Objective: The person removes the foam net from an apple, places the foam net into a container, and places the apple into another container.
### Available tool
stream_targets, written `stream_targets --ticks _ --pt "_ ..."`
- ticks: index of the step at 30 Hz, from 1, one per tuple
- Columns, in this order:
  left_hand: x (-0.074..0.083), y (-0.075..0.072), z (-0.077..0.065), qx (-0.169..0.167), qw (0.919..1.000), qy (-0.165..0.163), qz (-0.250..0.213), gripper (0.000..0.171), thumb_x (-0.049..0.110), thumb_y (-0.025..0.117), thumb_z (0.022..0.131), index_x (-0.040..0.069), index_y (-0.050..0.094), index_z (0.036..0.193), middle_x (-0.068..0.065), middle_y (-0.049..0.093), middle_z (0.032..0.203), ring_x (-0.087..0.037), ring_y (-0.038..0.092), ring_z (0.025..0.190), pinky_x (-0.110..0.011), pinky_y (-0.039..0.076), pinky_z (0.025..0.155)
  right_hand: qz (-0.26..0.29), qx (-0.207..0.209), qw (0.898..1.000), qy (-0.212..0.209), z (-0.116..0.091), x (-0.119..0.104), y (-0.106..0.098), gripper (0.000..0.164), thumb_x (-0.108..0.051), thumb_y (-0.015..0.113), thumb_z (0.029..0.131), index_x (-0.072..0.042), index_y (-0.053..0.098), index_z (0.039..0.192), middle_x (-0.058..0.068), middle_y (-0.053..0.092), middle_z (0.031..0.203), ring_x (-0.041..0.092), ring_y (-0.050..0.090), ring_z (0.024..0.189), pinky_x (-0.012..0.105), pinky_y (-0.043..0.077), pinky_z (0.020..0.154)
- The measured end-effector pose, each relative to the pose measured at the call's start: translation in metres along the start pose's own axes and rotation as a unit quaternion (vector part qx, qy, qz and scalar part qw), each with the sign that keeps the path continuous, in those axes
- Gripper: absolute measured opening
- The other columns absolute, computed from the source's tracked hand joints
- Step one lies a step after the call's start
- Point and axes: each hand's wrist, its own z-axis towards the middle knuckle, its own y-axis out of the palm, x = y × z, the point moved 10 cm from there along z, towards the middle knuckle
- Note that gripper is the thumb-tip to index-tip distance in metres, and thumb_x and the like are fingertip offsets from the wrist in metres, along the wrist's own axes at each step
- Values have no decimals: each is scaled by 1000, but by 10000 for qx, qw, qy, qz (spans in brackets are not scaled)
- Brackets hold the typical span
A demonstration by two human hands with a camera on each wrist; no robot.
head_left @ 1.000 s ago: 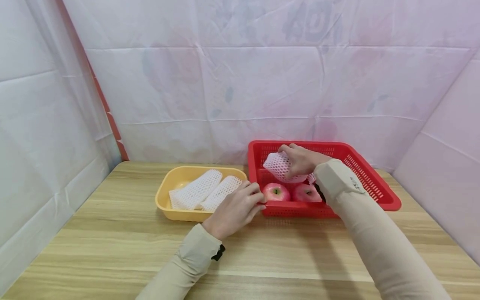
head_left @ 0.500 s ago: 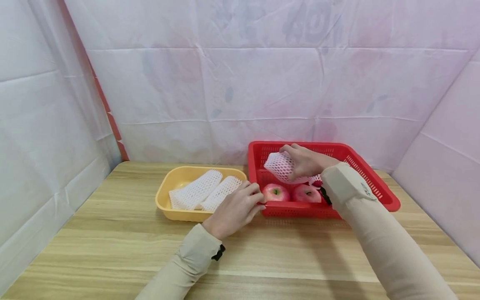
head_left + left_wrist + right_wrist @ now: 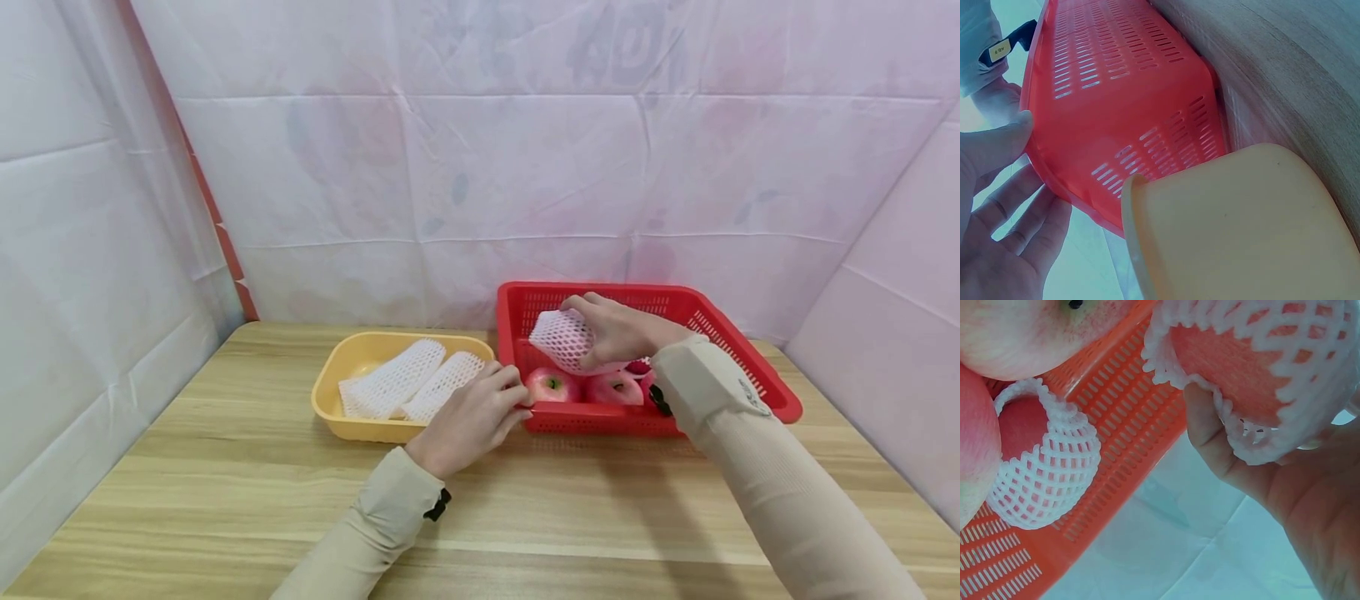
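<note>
In the head view my right hand (image 3: 618,329) grips an apple in a white foam net (image 3: 562,337) over the left part of the red basket (image 3: 517,287). The right wrist view shows the thumb at the open end of the net, where the red apple skin (image 3: 1229,369) is bare. Two bare apples, a left one (image 3: 551,385) and a right one (image 3: 615,388), lie at the basket's front. Another netted apple (image 3: 1047,469) rests behind them, mostly hidden in the head view. My left hand (image 3: 476,417) holds the basket's front left corner, thumb and fingers at the rim (image 3: 1032,140).
A yellow tray (image 3: 326,400) stands against the basket's left side, with two flat foam nets, one left (image 3: 397,379) and one right (image 3: 446,385), inside. Both stand on a wooden table (image 3: 225,467). White printed sheets (image 3: 510,167) hang behind and at both sides.
My right hand, with the netted apple, has shifted slightly right and lower, close over the front apples. More of the apple behind the right bare one shows. The left hand has stayed put.
</note>
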Motion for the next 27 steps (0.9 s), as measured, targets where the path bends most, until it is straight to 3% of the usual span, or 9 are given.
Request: stream_targets --ticks 27 --pt "1 -2 0 19 10000 15 51 11 14 80 88 10 74 96 -1 60 94 -17 52 90 -20 50 78 -255 -134 9995 -142 -17 -12 4 78 -21 80 70 -5 46 138 14 53 123 30 54 106 46 55 80"
